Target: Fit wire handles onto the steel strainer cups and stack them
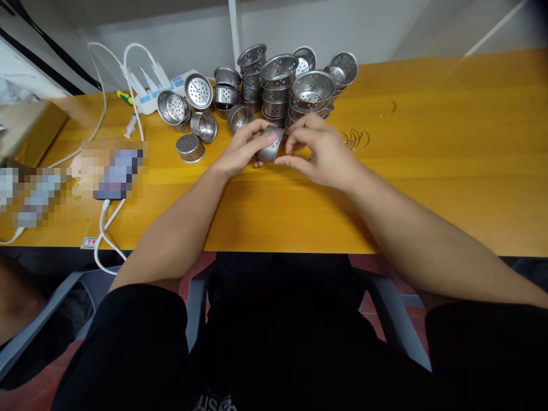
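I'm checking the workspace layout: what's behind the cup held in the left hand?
Stacked perforated metal cups stand there; the right hand hides part of one stack's base.

The cup [269, 150] partly hides the left hand [238, 153], and pixelation blurs the phone [120, 173].

The left hand [240, 151] holds a small metal cup [269, 149] tilted on its side above the surface [274, 220], while the right hand [321, 151], fingers curled, is at its rim; whether they touch it is hard to tell. Just behind stand stacks of cups [276, 94] with holes punched in them, and to their left one cup [190, 147] sits upside down. Thin curved pieces [356, 138] lie to the right. Farther left are a phone [116, 174] on a white cable [103, 228], a power strip [148, 104] and a box [40, 128]
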`<state>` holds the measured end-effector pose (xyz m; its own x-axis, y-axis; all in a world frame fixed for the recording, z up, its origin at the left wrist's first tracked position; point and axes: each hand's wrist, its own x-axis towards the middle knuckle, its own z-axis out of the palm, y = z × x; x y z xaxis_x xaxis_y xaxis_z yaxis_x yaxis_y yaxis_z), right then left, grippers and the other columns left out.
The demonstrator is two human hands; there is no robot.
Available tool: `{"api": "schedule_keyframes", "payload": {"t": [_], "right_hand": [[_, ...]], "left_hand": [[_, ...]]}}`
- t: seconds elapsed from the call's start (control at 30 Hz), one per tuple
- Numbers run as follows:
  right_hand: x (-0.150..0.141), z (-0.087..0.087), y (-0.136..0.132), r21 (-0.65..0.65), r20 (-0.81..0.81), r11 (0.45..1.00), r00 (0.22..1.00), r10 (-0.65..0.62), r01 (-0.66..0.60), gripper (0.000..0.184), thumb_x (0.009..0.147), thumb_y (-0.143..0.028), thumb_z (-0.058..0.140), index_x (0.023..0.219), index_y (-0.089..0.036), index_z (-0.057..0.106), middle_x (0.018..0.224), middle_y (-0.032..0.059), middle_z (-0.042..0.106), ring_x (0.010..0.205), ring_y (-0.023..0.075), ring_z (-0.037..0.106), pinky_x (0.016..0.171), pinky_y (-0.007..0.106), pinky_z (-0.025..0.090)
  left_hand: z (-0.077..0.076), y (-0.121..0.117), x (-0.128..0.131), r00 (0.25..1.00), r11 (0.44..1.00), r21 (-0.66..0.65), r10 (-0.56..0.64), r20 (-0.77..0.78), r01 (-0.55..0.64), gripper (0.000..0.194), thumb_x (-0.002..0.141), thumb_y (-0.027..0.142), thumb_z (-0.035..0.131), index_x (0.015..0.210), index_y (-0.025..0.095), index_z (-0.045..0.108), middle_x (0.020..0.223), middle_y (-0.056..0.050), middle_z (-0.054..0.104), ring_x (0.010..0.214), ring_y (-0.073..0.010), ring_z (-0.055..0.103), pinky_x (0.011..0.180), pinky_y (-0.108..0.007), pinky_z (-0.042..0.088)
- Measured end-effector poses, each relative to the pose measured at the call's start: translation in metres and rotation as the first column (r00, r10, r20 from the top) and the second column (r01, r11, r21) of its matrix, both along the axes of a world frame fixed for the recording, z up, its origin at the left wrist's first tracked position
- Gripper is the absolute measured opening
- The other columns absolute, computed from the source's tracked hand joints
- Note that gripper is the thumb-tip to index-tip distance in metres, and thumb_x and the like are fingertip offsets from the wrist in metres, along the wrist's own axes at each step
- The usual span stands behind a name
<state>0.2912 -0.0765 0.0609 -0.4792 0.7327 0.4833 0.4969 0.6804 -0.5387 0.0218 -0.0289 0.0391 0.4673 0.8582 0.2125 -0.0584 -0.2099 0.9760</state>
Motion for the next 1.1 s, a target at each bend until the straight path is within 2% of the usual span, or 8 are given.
{"api": "schedule_keyframes", "payload": {"t": [0.2,0.33,0.57,0.67,0.83,0.9,1.0,1.1], "right_hand": [[0.012,0.013,0.003,-0.112,-0.07,0.985,0.99,0.124,-0.132,0.059,0.107,-0.091,0.097,0.102,-0.034,0.087,0.13,0.014,0.084,0.128,0.0465,0.081,0.124,0.074,0.067],[0.025,0.022,0.007,-0.28,-0.116,0.913,0.955,0.273,-0.295,0.063,0.1,-0.095,0.102,0.095,-0.034,0.087,0.12,0.0108,0.083,0.116,0.0388,0.081,0.115,0.064,0.072],[0.027,0.027,0.003,-0.233,-0.026,0.939,0.967,0.252,-0.251,0.055,0.105,-0.084,0.102,0.096,-0.032,0.087,0.135,0.0154,0.08,0.131,0.0431,0.078,0.124,0.07,0.067],[0.026,0.029,0.001,-0.23,-0.025,0.939,0.966,0.257,-0.256,0.055,0.103,-0.085,0.103,0.094,-0.032,0.089,0.135,0.0144,0.082,0.131,0.0441,0.078,0.126,0.072,0.065],[0.04,0.031,0.007,-0.358,-0.067,0.864,0.933,0.355,-0.354,0.063,0.098,-0.092,0.104,0.094,-0.031,0.089,0.131,0.0104,0.083,0.122,0.0357,0.081,0.116,0.057,0.07],[0.055,0.032,0.014,-0.41,0.038,0.858,0.934,0.355,-0.309,0.069,0.097,-0.098,0.1,0.095,-0.03,0.088,0.126,0.0109,0.082,0.114,0.0339,0.079,0.109,0.054,0.069],[0.082,0.034,0.027,-0.44,0.298,0.895,0.929,0.219,-0.069,0.074,0.096,-0.1,0.096,0.099,-0.027,0.087,0.114,0.0127,0.077,0.098,0.0328,0.073,0.093,0.053,0.062],[0.099,0.037,0.035,-0.397,0.471,0.911,0.877,0.095,0.115,0.057,0.101,-0.082,0.097,0.101,-0.027,0.084,0.111,0.0128,0.076,0.094,0.0324,0.07,0.09,0.052,0.057]], "left_hand": [[0.007,-0.003,-0.005,0.994,0.995,0.006,-0.1,-0.053,0.101,0.087,0.085,0.102,0.106,0.117,0.026,0.08,0.092,0.003,0.074,0.067,-0.0112,0.064,0.059,-0.025,0.048],[0.01,-0.001,-0.009,0.961,0.969,-0.069,-0.244,-0.13,0.236,0.088,0.081,0.096,0.114,0.116,0.023,0.081,0.093,0.001,0.08,0.071,-0.0103,0.067,0.065,-0.025,0.052],[0.004,0.005,-0.011,0.954,0.965,-0.03,-0.262,-0.146,0.26,0.099,0.065,0.085,0.126,0.131,0.022,0.089,0.132,-0.008,0.091,0.119,-0.0236,0.09,0.111,-0.04,0.075],[0.005,0.005,-0.014,0.936,0.954,-0.044,-0.301,-0.184,0.298,0.096,0.069,0.083,0.125,0.134,0.022,0.089,0.129,-0.008,0.092,0.117,-0.0252,0.091,0.114,-0.044,0.076],[0.005,0.003,-0.017,0.932,0.962,-0.015,-0.268,-0.243,0.273,0.093,0.069,0.066,0.126,0.14,0.022,0.086,0.139,-0.011,0.092,0.129,-0.0313,0.091,0.119,-0.049,0.076],[0.004,0.004,-0.018,0.934,0.974,0.027,-0.207,-0.29,0.224,0.093,0.072,0.057,0.122,0.147,0.022,0.082,0.14,-0.011,0.092,0.13,-0.0326,0.091,0.119,-0.051,0.075],[0.004,0.005,-0.02,0.912,0.978,0.138,-0.09,-0.399,0.157,0.085,0.077,0.047,0.114,0.151,0.023,0.078,0.139,-0.011,0.092,0.128,-0.0328,0.09,0.117,-0.051,0.074],[0.008,0.007,-0.024,0.86,0.957,0.265,0.037,-0.508,0.115,0.081,0.079,0.042,0.11,0.152,0.026,0.079,0.152,-0.011,0.09,0.136,-0.0335,0.084,0.123,-0.052,0.071]]}}
